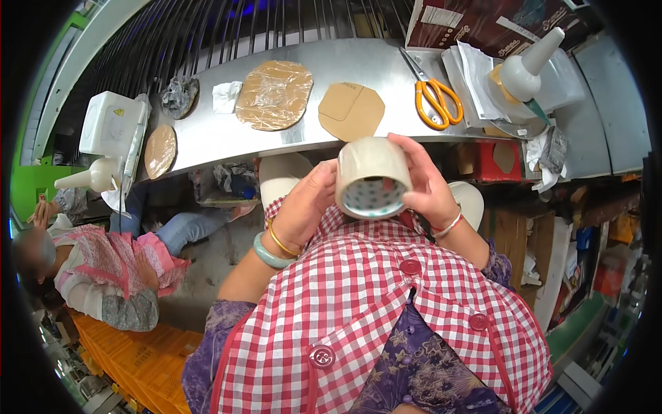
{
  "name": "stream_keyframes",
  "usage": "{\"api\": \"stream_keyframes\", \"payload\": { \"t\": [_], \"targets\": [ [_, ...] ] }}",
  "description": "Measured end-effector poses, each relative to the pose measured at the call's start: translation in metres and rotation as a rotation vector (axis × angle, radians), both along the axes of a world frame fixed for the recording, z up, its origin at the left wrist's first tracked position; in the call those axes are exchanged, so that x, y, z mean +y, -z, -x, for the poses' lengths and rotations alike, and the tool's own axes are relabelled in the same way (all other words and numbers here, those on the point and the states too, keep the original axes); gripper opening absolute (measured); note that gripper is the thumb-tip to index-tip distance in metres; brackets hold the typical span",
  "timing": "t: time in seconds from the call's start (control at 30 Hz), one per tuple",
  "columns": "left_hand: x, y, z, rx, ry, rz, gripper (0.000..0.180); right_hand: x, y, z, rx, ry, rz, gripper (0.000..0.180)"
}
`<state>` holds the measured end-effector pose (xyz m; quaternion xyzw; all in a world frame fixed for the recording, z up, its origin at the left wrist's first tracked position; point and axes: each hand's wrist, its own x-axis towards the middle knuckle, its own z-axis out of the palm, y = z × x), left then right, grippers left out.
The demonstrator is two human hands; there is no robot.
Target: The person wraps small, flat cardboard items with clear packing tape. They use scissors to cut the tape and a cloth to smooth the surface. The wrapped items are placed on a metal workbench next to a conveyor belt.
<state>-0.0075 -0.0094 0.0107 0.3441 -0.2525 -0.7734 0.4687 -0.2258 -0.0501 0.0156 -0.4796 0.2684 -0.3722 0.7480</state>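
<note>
A wide roll of clear packing tape (369,157) is held up between both hands, just off the table's near edge. My left hand (308,196) is closed against the roll's left side. My right hand (429,181) grips its right side, with the thumb at the lower rim and fingers behind. The patterned inside of the core faces me. Beyond the roll lies a bare cardboard piece with cut corners (353,110). Left of it is a larger rounded cardboard piece wrapped in clear tape (274,94). Scissors with orange handles (436,100) lie to the right.
The metal table (207,134) curves across in front. A white bottle with a nozzle (522,74) and papers (471,83) stand at right. On the left are a small taped cardboard piece (161,151), crumpled dark wrap (180,96) and a white box (112,124). A co-worker (114,265) sits at left.
</note>
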Motion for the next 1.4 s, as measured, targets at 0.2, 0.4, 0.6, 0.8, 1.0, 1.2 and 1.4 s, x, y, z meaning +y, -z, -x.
{"api": "stream_keyframes", "payload": {
  "t": [0.2,0.4,0.6,0.8,1.0,1.2,1.4],
  "targets": [
    [-0.011,-0.005,0.013,-0.091,-0.283,0.122,0.037,0.007,-0.023,-0.011,0.409,-0.178,0.391,0.086],
    [-0.008,-0.015,0.009,-0.454,-0.208,0.122,0.036,0.001,-0.021,-0.004,0.436,-0.177,0.316,0.065],
    [-0.009,-0.012,0.014,-0.605,-0.176,0.156,0.036,0.010,-0.025,-0.019,0.412,-0.158,-0.013,0.043],
    [-0.002,-0.009,0.018,-0.756,-0.207,0.260,0.034,0.016,0.002,-0.020,0.290,-0.144,-0.188,0.033],
    [0.001,-0.010,0.019,-0.803,-0.206,0.293,0.032,0.018,0.007,-0.019,0.238,-0.218,-0.326,0.028],
    [0.002,-0.008,0.021,-0.781,-0.190,0.270,0.031,0.021,0.010,-0.021,0.263,-0.208,-0.331,0.028],
    [0.004,-0.004,0.023,-0.763,-0.182,0.267,0.031,0.027,0.011,-0.025,0.258,-0.119,-0.334,0.023]
  ]
}}
